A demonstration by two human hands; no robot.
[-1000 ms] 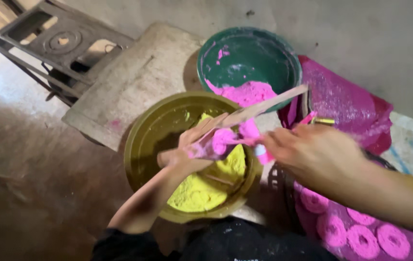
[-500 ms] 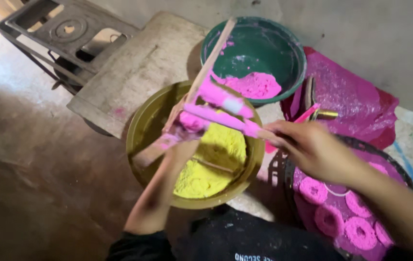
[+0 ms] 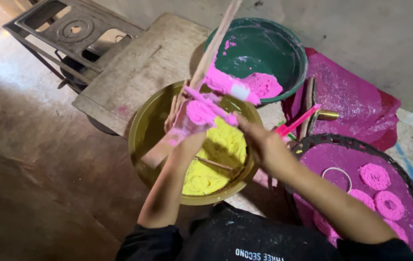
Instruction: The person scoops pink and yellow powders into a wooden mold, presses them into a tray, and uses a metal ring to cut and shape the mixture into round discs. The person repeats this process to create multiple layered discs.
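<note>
My left hand [image 3: 187, 126], smeared with pink paste, grips a long wooden stick [image 3: 212, 46] that rises steeply toward the top of the view. A lump of pink paste [image 3: 222, 81] clings to the stick. My right hand [image 3: 260, 141] holds a thin pink-coated stick [image 3: 211, 102] laid across the wooden one. Both hands hover over a yellow-green bowl [image 3: 141, 128] holding yellow paste [image 3: 213, 166]. Behind it stands a dark green bowl [image 3: 293, 46] with pink paste [image 3: 263, 84] at its near side.
A round dark basket tray [image 3: 411, 188] at the right carries several pink rings and a metal ring [image 3: 336, 178]. Pink plastic sheet [image 3: 351, 96] lies behind it. A wooden board [image 3: 139, 72] and a metal frame [image 3: 71, 29] sit at the upper left.
The wooden stick has swung from nearly level to steeply upright. Both hands shifted slightly while working the pink paste over the yellow bowl.
</note>
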